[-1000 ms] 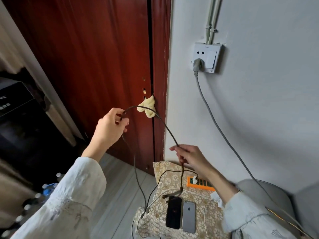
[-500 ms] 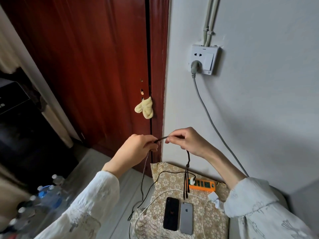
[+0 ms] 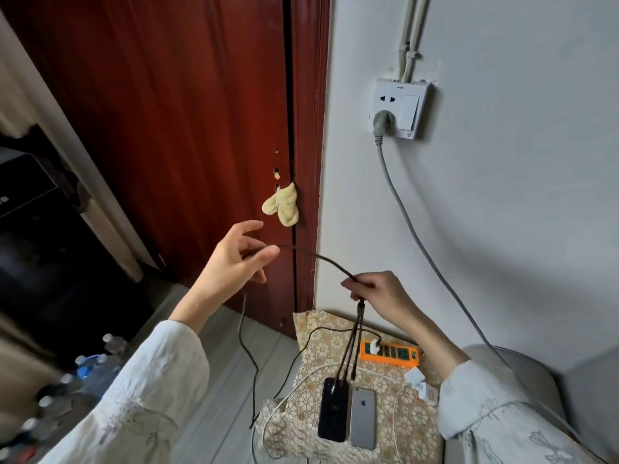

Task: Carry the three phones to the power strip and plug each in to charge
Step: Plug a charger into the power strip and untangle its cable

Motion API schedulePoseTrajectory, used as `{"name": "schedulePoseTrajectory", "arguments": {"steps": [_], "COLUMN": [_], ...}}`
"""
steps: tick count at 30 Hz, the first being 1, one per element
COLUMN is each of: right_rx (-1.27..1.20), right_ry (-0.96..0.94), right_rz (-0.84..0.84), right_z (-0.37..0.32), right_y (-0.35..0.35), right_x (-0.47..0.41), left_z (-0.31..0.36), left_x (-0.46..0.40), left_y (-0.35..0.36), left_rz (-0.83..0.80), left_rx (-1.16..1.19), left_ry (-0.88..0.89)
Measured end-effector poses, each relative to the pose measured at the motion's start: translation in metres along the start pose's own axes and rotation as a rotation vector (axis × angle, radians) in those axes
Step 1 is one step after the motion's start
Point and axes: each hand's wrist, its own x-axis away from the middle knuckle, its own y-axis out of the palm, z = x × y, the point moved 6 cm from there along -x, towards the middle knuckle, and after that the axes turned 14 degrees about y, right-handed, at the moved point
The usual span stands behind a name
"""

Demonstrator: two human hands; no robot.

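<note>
My right hand (image 3: 378, 293) pinches the dark multi-head cable (image 3: 318, 259) at its split, my left hand (image 3: 234, 266) loosely running it taut, so I should pick one tip for the black phone (image 3: 333, 410) beside the silver phone (image 3: 363, 418), near the orange power strip (image 3: 390, 353).

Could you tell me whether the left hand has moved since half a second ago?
Yes: the left hand has drawn leftward, away from the door edge.
</note>
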Motion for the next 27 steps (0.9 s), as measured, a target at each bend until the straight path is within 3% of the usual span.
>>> {"name": "schedulePoseTrajectory", "arguments": {"steps": [6,11,15,17,20,22,25,27], "right_rx": [0.166,0.412,0.319,0.045,-0.702,-1.082,-1.366,-1.323], "right_ry": [-0.278,-0.214,-0.031,0.145,0.397,0.471,0.572,0.585], "right_rz": [0.127,0.264,0.326,0.175,-0.142,-0.155,-0.127,-0.119], "right_z": [-0.053,-0.027,-0.012,-0.004,0.002,-0.002,-0.009,-0.012], "right_y": [0.01,0.006,0.002,0.005,0.019,0.018,0.021,0.024], "right_x": [0.01,0.004,0.0,-0.007,-0.011,-0.016,-0.028,-0.031], "left_z": [0.002,0.005,0.006,0.005,-0.002,-0.01,-0.028,-0.041], "left_x": [0.007,0.013,0.017,0.02,0.029,0.036,0.051,0.063], "left_y": [0.043,0.038,0.036,0.038,0.043,0.046,0.049,0.049], "left_rz": [-0.389,-0.3,-0.305,-0.357,-0.498,-0.527,-0.526,-0.545], "left_rx": [-0.203,-0.068,0.007,0.036,0.002,-0.007,-0.018,-0.026], "left_ry": [0.002,0.02,0.037,0.021,-0.004,-0.035,-0.095,-0.16]}}
